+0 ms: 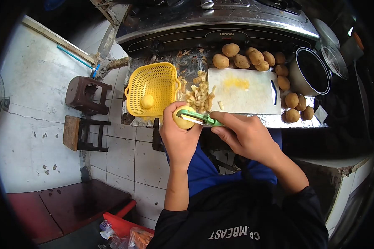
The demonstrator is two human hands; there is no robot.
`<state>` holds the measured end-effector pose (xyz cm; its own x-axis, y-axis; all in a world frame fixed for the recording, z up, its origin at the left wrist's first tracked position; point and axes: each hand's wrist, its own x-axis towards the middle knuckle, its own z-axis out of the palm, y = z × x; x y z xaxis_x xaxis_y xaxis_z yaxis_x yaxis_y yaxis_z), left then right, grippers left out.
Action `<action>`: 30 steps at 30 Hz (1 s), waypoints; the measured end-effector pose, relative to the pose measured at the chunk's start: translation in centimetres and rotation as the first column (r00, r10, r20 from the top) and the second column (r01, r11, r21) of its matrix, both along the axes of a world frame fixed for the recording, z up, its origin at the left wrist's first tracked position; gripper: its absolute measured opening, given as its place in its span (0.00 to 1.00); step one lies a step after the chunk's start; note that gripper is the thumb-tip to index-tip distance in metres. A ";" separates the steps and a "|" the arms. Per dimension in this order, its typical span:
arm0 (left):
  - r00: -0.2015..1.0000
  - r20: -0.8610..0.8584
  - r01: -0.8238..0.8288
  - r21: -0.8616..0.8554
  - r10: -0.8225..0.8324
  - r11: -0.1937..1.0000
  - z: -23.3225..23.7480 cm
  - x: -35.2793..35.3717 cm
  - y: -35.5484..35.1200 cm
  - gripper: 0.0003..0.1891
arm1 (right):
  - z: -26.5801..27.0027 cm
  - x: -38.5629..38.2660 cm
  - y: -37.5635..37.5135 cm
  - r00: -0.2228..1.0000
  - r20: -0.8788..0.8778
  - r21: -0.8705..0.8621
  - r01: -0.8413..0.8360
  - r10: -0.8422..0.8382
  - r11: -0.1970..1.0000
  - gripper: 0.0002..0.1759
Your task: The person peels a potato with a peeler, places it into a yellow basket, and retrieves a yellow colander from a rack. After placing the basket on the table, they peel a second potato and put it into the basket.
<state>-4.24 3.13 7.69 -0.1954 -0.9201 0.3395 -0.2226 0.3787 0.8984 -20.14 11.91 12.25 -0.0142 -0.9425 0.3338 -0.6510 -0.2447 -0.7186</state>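
My left hand is wrapped round a pale, peeled-looking potato at the counter's front edge. In my right hand is a green-handled peeler, its blade lying across the potato. Just beyond my hands is a heap of potato peelings. A yellow plastic basket stands to the left with one peeled potato inside. Right of the peelings lies a white cutting board with yellowish bits on it and a dark handle slot.
Several unpeeled potatoes sit behind and right of the board, near a metal pot. A Rinnai stove runs along the back. Two stools, one a brown plastic stool and one a wooden-topped stool, stand on the tiled floor at left.
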 end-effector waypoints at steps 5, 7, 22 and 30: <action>0.997 -0.070 -0.019 0.080 0.025 0.997 0.8 -0.4 1.8 0.23 | -0.6 1.4 1.2 0.996 0.072 -0.104 0.065 -0.058 0.992 0.22; 0.999 0.011 -0.050 -0.066 0.050 0.997 1.5 -0.6 2.5 0.23 | 0.3 1.3 1.0 0.984 0.159 0.012 0.078 -0.079 0.997 0.25; 1.000 -0.010 -0.029 -0.090 0.028 0.995 2.0 0.1 3.9 0.22 | -1.4 2.3 -1.1 0.774 0.600 0.041 0.222 -0.202 0.974 0.13; 0.947 -0.307 0.165 0.221 -0.092 0.961 2.3 1.2 3.8 0.28 | -0.5 3.0 3.0 0.983 0.176 0.021 0.054 -0.057 0.998 0.14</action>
<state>-3.00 6.89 9.96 -0.2437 -0.9547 0.1708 0.0988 0.1508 0.9836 -17.12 14.94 11.78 -0.1238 -0.9439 0.3062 -0.5260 -0.1992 -0.8268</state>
